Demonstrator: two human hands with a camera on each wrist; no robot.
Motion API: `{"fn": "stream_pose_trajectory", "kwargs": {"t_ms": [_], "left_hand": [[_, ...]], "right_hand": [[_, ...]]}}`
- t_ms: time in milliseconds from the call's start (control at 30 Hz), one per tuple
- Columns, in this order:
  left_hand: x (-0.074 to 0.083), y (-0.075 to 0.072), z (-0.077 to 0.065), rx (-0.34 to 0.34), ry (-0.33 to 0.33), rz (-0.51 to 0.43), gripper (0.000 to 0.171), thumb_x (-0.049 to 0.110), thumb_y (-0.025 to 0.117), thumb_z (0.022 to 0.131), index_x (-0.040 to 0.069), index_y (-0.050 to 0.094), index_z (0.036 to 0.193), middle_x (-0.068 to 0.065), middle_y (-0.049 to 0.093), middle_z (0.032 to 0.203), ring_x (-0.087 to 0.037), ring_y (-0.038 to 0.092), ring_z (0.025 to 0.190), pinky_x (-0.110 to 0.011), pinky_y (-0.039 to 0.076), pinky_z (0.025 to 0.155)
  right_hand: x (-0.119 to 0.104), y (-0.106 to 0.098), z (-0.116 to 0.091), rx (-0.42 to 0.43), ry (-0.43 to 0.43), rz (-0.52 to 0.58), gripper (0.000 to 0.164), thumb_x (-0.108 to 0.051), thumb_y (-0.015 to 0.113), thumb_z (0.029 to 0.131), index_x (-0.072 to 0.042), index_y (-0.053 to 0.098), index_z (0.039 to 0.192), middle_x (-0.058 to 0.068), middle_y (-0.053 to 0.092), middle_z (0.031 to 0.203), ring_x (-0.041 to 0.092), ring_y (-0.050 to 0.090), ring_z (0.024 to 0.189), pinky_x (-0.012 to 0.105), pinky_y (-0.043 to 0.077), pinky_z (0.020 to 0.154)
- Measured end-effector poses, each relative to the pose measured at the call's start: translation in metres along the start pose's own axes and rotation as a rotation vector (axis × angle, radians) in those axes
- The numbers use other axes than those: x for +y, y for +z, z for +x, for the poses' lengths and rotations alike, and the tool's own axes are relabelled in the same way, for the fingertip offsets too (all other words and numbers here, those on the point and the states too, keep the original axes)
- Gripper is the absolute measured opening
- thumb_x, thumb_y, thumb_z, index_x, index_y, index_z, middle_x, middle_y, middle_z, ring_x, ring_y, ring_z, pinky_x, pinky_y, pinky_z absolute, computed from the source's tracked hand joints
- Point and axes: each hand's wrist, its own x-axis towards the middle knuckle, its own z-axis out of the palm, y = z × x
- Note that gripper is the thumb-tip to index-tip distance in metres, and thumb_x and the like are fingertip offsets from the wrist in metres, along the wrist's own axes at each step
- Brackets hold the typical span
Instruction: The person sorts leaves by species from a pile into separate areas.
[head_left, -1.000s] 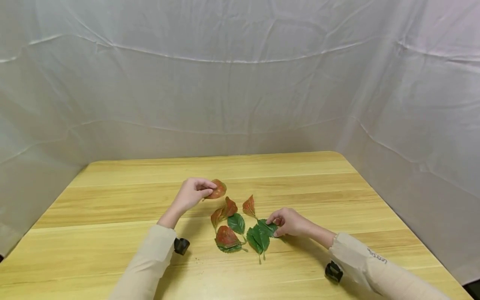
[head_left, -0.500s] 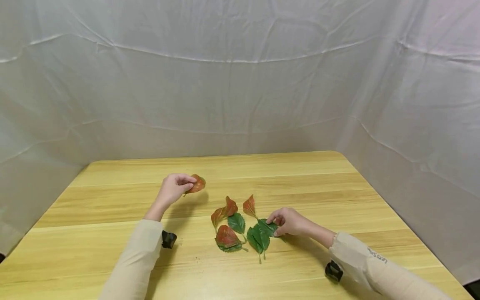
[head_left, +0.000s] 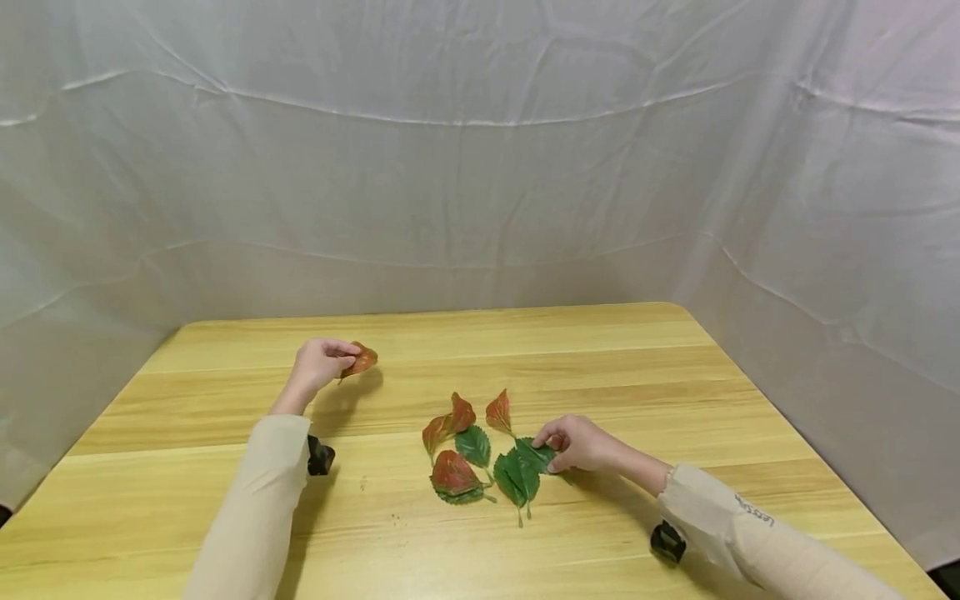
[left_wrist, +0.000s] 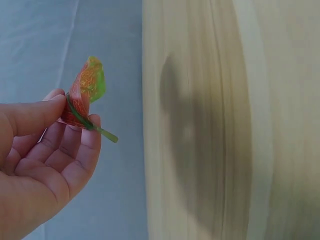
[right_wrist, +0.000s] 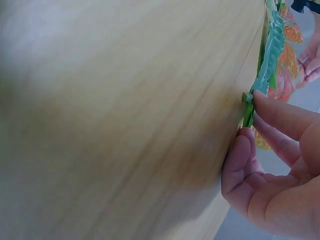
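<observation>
My left hand (head_left: 321,365) pinches a red leaf (head_left: 362,358) with a green stem, raised over the far left of the table, its shadow falling beside it. In the left wrist view the leaf (left_wrist: 82,95) stands between thumb and fingers, stem pointing out. My right hand (head_left: 581,443) is low at the right edge of the leaf cluster, thumb and fingers pinching a green leaf (head_left: 531,456). The right wrist view shows that green leaf's stem (right_wrist: 248,107) between thumb and fingertips. Beside it lie two overlapping green leaves (head_left: 517,477).
A red leaf (head_left: 498,412) lies behind them. Left of these are two red leaves (head_left: 460,414), a green leaf (head_left: 472,447), and a red leaf (head_left: 454,473) on top of green. The wooden table (head_left: 637,358) ends at a pale cloth wall (head_left: 465,192).
My left hand has carried the red leaf left and slightly away, from behind the cluster to the far left. The right hand and the leaves on the table have stayed put.
</observation>
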Motion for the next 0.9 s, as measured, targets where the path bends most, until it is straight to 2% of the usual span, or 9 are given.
{"fn": "stream_pose_trajectory", "kwargs": {"t_ms": [200, 400, 533, 667, 900], "left_hand": [[-0.005, -0.005, 0.005, 0.010, -0.043, -0.015, 0.022, -0.001, 0.057, 0.085, -0.010, 0.061, 0.103, -0.023, 0.060, 0.102, -0.016, 0.054, 0.076, -0.024, 0.044, 0.057], [-0.012, -0.007, 0.007, 0.003, -0.068, 0.001, 0.022, -0.007, 0.054, 0.083, -0.013, 0.060, 0.103, -0.028, 0.056, 0.107, -0.027, 0.054, 0.089, -0.020, 0.044, 0.059], [-0.016, -0.007, 0.008, -0.010, -0.091, 0.014, 0.023, -0.010, 0.051, 0.082, -0.014, 0.058, 0.104, -0.029, 0.055, 0.107, -0.031, 0.054, 0.092, -0.022, 0.047, 0.063], [-0.019, -0.007, 0.008, -0.037, -0.100, 0.023, 0.024, -0.011, 0.050, 0.082, -0.014, 0.058, 0.104, -0.030, 0.054, 0.108, -0.030, 0.054, 0.089, -0.028, 0.048, 0.067], [-0.019, -0.007, 0.006, -0.105, -0.107, 0.028, 0.027, -0.011, 0.046, 0.082, -0.014, 0.057, 0.107, -0.028, 0.055, 0.107, -0.034, 0.052, 0.096, -0.039, 0.044, 0.079]], "right_hand": [[0.000, 0.000, 0.000, 0.001, -0.012, -0.019, 0.028, 0.006, 0.072, 0.067, 0.001, 0.065, 0.094, 0.003, 0.051, 0.074, 0.013, 0.042, 0.066, 0.023, 0.038, 0.055], [0.001, 0.000, 0.001, 0.001, -0.012, -0.024, 0.028, 0.006, 0.072, 0.067, 0.001, 0.066, 0.094, 0.003, 0.051, 0.074, 0.013, 0.042, 0.066, 0.023, 0.038, 0.056], [0.002, 0.000, 0.000, 0.001, -0.017, -0.041, 0.028, 0.005, 0.073, 0.067, -0.001, 0.066, 0.094, 0.002, 0.053, 0.076, 0.013, 0.045, 0.069, 0.024, 0.041, 0.060], [0.001, 0.000, 0.000, 0.002, -0.011, -0.045, 0.029, 0.005, 0.073, 0.067, -0.001, 0.066, 0.094, 0.002, 0.054, 0.077, 0.014, 0.047, 0.071, 0.026, 0.042, 0.062], [0.002, 0.000, 0.001, -0.002, -0.006, -0.041, 0.028, 0.005, 0.072, 0.068, -0.001, 0.066, 0.094, 0.002, 0.053, 0.077, 0.013, 0.046, 0.070, 0.026, 0.042, 0.061]]}}
